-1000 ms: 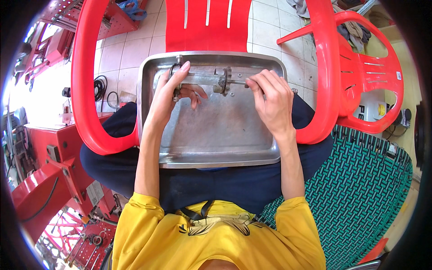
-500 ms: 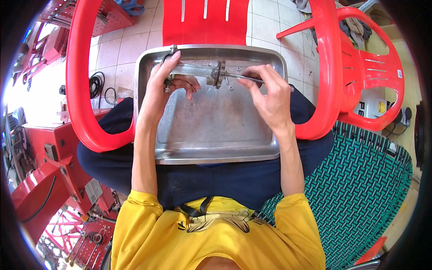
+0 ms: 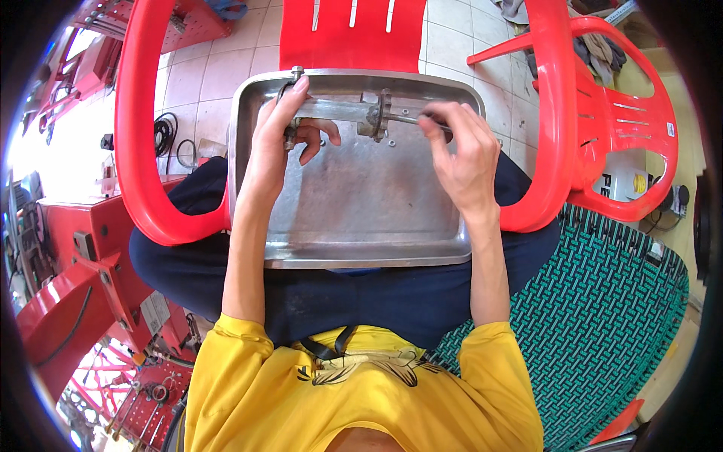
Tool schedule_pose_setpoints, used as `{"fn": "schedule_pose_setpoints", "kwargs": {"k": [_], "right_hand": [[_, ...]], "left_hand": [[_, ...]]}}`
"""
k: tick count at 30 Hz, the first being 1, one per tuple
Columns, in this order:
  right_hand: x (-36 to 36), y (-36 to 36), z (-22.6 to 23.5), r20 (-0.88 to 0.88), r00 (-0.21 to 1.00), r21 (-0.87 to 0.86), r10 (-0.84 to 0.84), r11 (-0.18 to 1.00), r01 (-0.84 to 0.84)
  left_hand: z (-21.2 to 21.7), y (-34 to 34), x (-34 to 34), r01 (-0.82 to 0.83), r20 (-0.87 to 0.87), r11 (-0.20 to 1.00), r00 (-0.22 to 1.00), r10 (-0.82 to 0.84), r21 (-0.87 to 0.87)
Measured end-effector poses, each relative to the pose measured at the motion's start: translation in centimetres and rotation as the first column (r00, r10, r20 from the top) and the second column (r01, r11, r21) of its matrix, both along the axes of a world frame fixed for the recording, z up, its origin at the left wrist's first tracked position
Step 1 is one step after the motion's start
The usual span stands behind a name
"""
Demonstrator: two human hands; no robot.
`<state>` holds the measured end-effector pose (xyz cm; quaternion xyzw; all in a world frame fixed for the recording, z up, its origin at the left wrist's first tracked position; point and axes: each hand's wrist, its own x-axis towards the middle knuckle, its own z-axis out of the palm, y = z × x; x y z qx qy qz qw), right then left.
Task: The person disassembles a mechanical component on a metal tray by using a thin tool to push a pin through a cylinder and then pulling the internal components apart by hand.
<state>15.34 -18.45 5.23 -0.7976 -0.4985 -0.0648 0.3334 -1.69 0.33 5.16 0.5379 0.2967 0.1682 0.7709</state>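
At the left, a red machine [image 3: 98, 226] stands with a thick sloping beam on its near side. Right of it and farther off, a coil of black cable [image 3: 164, 134] lies on pale floor tiles [image 3: 205, 75]. Next comes a red plastic chair [image 3: 138, 143], whose 2 curved arms pass to the left and right of a shallow metal tray [image 3: 361, 215]. The tray's near edge lies over dark trousers [image 3: 354, 301], with a yellow shirt [image 3: 361, 407] nearer still.

Over the far left of the tray, the left hand [image 3: 269, 151] grips the left end of a grey metal part [image 3: 339, 110], thumb along the top and fingers curled below. A bolt [image 3: 297, 73] sticks up just beyond that thumb. The part lies level, left to right, above the tray's far half, and carries a toothed disc [image 3: 384, 114] at its right end. Near the disc, 2 small nuts [image 3: 391, 143] lie in the tray.

A thin metal rod [image 3: 404, 118] runs from the disc to the right hand [image 3: 468, 162], which pinches it narrowly between thumb and fingers; blur there hides how the rod meets the disc. Farther right are another red chair [image 3: 629, 124] and, nearer, a green woven surface [image 3: 580, 324].
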Motion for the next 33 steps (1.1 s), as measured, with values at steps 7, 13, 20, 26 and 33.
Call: {"fn": "schedule_pose_setpoints", "kwargs": {"k": [7,13,20,26,33], "right_hand": [[0.0,-0.2,-0.3,0.034,0.999,-0.07,0.015,0.997,-0.013],[-0.1,-0.2,0.1,-0.045,0.999,-0.048,0.031,0.998,-0.033],[0.1,-0.5,0.1,-0.067,0.996,-0.099,0.061,0.993,-0.067],[0.2,-0.4,-0.4,-0.031,0.999,-0.077,0.017,0.997,-0.02],[0.3,-0.1,-0.9,0.033,0.999,-0.058,0.043,0.997,-0.041]], "left_hand": [[-0.6,-0.2,-0.1,-0.016,-0.03,1.0,0.999,0.015,-0.004],[-1.1,-0.1,-0.1,-0.035,-0.004,0.999,0.999,0.035,-0.035],[-1.3,-0.2,0.0,0.001,-0.047,1.0,0.999,0.0,0.025],[-1.4,-0.3,0.0,-0.001,-0.042,1.0,0.999,0.001,0.0],[-1.3,-0.5,0.0,-0.032,-0.036,0.999,0.999,0.032,-0.013]]}}
